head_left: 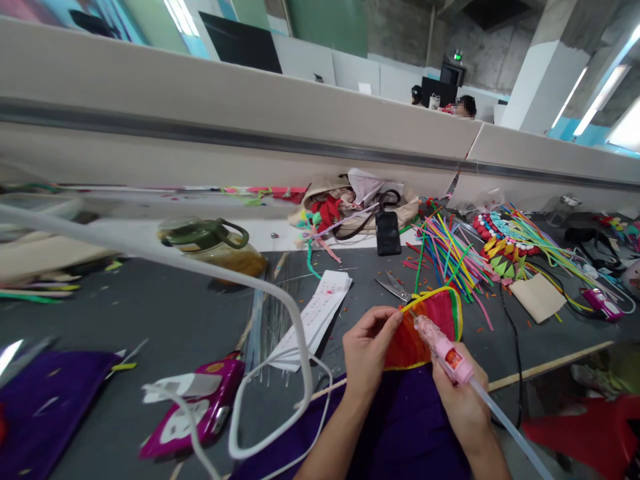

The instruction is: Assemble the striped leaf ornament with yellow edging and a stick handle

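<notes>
My left hand (367,347) pinches the upper left edge of a red and orange fabric piece (407,350) between thumb and fingertips. A yellow strip (434,292) runs along that edge, with yellow and green trim down the right side. In my right hand (463,400) is a pink hot glue gun (443,347), fingers wrapped round its body. Its nozzle points up and left, close to the edge beside my left fingertips; whether it touches, I cannot tell. A clear glue stick (507,421) trails from its rear. Purple cloth (407,427) lies below the fabric piece.
Scissors (394,289) lie just beyond my left hand. Several coloured pipe cleaners (457,257), a black phone (388,233) and paper strips (317,317) are behind. A white tube (295,320) crosses the left side, near a magenta case (200,407) and a bottle (213,247).
</notes>
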`<state>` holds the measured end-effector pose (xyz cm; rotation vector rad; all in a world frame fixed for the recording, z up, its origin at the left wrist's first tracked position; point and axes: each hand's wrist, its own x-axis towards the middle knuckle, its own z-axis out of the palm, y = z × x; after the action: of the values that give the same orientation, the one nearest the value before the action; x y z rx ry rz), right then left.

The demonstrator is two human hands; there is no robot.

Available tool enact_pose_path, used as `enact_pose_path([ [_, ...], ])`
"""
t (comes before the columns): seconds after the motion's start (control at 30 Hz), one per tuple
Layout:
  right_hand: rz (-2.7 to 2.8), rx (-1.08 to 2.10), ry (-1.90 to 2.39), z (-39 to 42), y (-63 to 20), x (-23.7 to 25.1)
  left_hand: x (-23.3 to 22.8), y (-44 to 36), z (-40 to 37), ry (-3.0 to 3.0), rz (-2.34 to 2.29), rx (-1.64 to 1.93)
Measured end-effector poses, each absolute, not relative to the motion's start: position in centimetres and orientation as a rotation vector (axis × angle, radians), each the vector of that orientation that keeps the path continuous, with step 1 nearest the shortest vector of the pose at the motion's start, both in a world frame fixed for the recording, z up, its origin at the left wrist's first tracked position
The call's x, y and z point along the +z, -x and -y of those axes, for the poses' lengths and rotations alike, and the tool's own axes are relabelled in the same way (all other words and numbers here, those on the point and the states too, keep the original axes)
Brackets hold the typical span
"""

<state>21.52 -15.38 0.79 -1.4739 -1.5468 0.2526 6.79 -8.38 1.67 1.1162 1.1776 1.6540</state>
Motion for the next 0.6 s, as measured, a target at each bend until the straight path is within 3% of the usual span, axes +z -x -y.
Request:
enact_pose_path([
  [0.6,1.534,0.319,1.434,15.47,-21.35,-0.19,1.61,-6.87,8.39,-1.124,-1.176,1.649],
])
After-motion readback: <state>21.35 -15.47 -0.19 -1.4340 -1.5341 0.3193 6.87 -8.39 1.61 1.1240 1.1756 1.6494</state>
